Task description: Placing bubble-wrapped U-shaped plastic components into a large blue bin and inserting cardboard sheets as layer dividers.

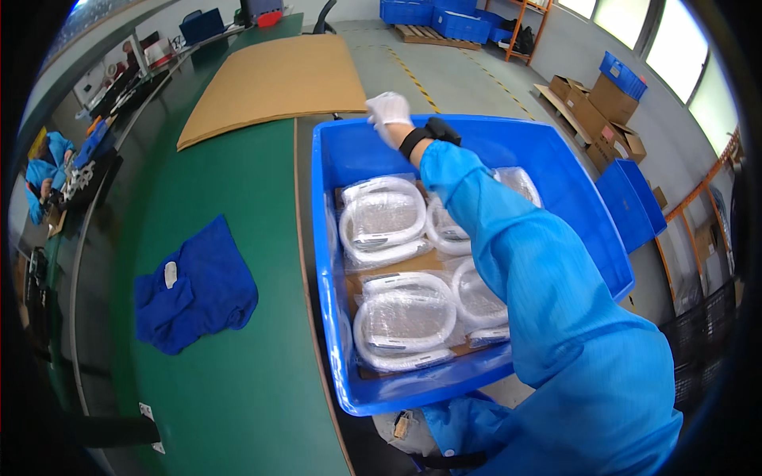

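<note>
My right hand, in a white glove with a black band at the wrist, reaches over the far edge of a blue plastic bin. Its fingers are curled at the near right corner of a large brown cardboard sheet, which lies on the green bench. In the bin, coiled white hoses in clear plastic bags rest on a brown cardboard layer. My right sleeve covers part of the bags on the right. My left hand does not show.
A crumpled dark blue cloth lies on the green bench. Brown boxes and a blue crate stand by the right wall. Blue bins on a wooden pallet are at the back. Another person sits far left.
</note>
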### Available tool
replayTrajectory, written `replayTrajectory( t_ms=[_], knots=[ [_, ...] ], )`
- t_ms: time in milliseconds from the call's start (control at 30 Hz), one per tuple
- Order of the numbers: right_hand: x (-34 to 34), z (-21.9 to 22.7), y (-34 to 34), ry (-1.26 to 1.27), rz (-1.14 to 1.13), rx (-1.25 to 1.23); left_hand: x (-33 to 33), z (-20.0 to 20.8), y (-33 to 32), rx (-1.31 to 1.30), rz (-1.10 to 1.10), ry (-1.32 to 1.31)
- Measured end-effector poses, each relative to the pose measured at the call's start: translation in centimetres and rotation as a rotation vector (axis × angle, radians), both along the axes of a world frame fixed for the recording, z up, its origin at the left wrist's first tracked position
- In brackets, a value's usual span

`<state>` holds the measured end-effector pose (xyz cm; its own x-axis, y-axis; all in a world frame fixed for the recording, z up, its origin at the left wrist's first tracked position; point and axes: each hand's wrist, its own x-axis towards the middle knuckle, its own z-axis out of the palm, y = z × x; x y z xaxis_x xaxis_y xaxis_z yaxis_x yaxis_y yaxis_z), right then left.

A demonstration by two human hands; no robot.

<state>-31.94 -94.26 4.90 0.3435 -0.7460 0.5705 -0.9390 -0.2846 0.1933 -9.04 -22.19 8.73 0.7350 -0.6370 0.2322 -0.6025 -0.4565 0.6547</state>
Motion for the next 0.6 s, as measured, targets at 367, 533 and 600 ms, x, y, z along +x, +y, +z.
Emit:
replayTrajectory(
  t_ms=[367,533,600],
  knots=[
    [-0.2,0.0,-10.5,0.357,0.140,0.195,0.8,-1.1,-0.3,0.041,0.082,-0.009],
    [0.2,-3.4,-13.5,-0.495,0.347,0.625,0.5,-1.3,-0.2,0.062,0.109,-0.019],
    [3.8,-2.1,-8.8,-0.596,0.350,0.773,0.1,-1.1,0.2,0.088,0.143,-0.029]
  ],
)
